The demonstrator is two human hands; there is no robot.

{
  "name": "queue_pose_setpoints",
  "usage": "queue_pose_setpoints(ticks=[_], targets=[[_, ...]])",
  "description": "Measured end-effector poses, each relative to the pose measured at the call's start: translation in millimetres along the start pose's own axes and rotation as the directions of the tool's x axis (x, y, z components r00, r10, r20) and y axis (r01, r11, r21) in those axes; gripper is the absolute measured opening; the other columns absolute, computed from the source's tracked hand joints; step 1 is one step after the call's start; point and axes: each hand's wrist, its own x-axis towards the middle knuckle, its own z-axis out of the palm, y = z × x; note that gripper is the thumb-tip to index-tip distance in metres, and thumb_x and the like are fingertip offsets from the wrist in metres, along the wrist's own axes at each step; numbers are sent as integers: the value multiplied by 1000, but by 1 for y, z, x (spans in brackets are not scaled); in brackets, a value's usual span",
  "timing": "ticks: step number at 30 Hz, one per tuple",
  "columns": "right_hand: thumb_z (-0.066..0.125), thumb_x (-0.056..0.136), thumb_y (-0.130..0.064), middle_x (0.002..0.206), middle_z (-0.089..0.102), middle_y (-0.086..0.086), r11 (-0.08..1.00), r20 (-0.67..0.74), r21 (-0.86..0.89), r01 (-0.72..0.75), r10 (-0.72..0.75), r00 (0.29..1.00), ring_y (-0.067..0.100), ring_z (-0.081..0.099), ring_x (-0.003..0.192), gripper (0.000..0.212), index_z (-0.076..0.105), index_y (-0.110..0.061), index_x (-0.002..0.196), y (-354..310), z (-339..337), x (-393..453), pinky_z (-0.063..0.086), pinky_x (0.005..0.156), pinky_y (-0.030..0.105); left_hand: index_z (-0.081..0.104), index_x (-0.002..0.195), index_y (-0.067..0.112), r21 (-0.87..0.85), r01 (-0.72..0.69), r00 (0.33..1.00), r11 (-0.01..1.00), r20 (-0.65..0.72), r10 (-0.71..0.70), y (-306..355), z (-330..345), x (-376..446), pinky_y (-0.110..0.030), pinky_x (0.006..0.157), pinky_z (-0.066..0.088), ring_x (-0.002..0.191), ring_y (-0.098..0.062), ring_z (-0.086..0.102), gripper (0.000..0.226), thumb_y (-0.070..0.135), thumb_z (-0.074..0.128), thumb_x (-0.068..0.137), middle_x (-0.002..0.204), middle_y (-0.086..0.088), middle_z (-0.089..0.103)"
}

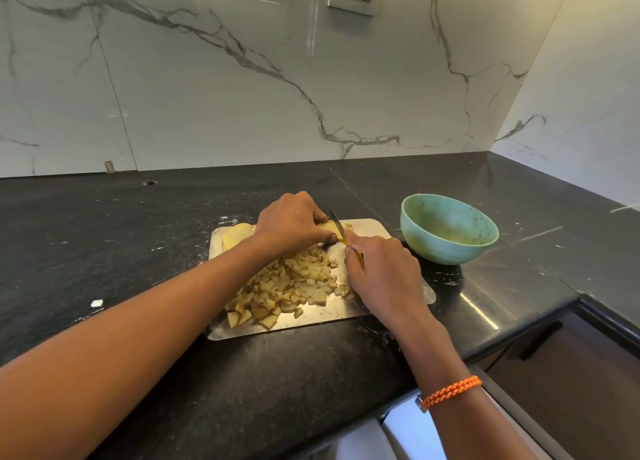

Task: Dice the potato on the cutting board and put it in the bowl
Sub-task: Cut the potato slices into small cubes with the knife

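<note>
- The potato piece (329, 230) under the cut lies at the far edge of the cutting board (374, 227), with my left hand (289, 224) on it. It is partly hidden by that hand.
- A pile of diced potato (291, 286) covers the middle and near left part of the board. Uncut slices (236, 235) sit at the far left corner.
- The bowl (449, 229) stands on the counter (104, 245) just beside the board's far right corner. No potato is visible in it, so I judge the dicing well along and the transfer not begun.
- Risk: my left fingertips sit right beside the blade of the knife (337, 224). The remaining piece is small, so a slip would bring the edge onto them.
- Risk: the board is shiny metal on polished stone and may slide under pressure.
- Risk: the pile reaches toward the near left edge of the board, and a sweep could push dice onto the counter.
- Left hand: fingers curled over the potato piece, holding it down.
- Right hand (381, 269): closed round the knife's yellow handle, blade pointing away from me into the piece.
</note>
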Motion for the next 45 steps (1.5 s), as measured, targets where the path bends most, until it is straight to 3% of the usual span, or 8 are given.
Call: queue_pose_setpoints(ticks=[5, 11, 14, 19, 27, 32, 36, 45], targets=[[43, 106, -30, 91, 70, -3, 1000, 69, -16, 16, -15, 997, 14, 57, 79, 39, 63, -28, 139, 1, 1, 0, 44, 65, 35, 80, 116, 27, 17, -1, 1000, 1000, -14, 1, 1, 1, -2, -28, 67, 59, 82, -10, 69, 42, 55, 81, 84, 103, 12, 79], [46, 106, -32, 94, 68, -4, 1000, 112, 2, 12, -13, 994, 11, 55, 82, 39, 60, -28, 142, 2, -5, -8, 44, 66, 32, 80, 117, 27, 39, 5, 1000, 999, -15, -4, 4, 2, -3, -29, 67, 61, 78, -10, 68, 42, 54, 79, 85, 101, 13, 79], [46, 105, -32, 93, 70, -4, 1000, 107, 8, 30, -31, 994, 13, 59, 82, 43, 53, -32, 148, 7, -11, -21, 52, 69, 38, 79, 120, 28, 53, -15, 1000, 998, -21, 16, 5, 1, -4, -24, 60, 53, 84, -13, 69, 42, 54, 78, 87, 104, 12, 79], [47, 105, -33, 96, 73, -5, 999, 94, 13, 39, -40, 995, 16, 60, 85, 44, 52, -32, 149, 17, -21, -46, 50, 72, 40, 77, 123, 28, 76, -43, 997, 996, -56, 48, 6, 1, -8, -21, 55, 39, 85, -11, 64, 46, 58, 75, 88, 104, 12, 75], [58, 101, -29, 67, 68, -5, 990, -124, 143, 2, 16, 992, 15, 54, 59, 38, 62, -29, 139, 15, -19, -42, 48, 57, 37, 79, 121, 29, 115, -62, 997, 991, -32, 66, 6, -4, -6, -22, 59, 43, 85, -10, 64, 43, 57, 77, 88, 107, 13, 75], [52, 104, -31, 80, 73, -4, 997, -83, 71, 35, -29, 996, 16, 60, 72, 39, 59, -30, 143, 0, -7, -17, 51, 63, 37, 80, 118, 29, 76, -22, 1000, 997, 16, 21, -2, -12, -1, -30, 69, 60, 82, -7, 68, 47, 58, 82, 82, 107, 12, 79], [49, 105, -32, 93, 77, -3, 998, -49, 52, 27, -24, 999, 15, 64, 79, 39, 58, -29, 144, -1, -1, 0, 57, 68, 41, 82, 111, 32, 106, -19, 1000, 994, 5, 19, -3, -16, -1, -42, 85, 60, 80, -4, 66, 41, 60, 83, 80, 98, 13, 79], [45, 106, -34, 100, 76, -2, 999, -10, 18, 47, -47, 999, 16, 65, 85, 41, 55, -29, 146, -1, 2, -1, 56, 71, 41, 83, 107, 31, 127, -6, 1000, 992, -26, 10, 2, -14, -5, -42, 85, 61, 77, -5, 66, 38, 59, 82, 82, 92, 13, 79]])
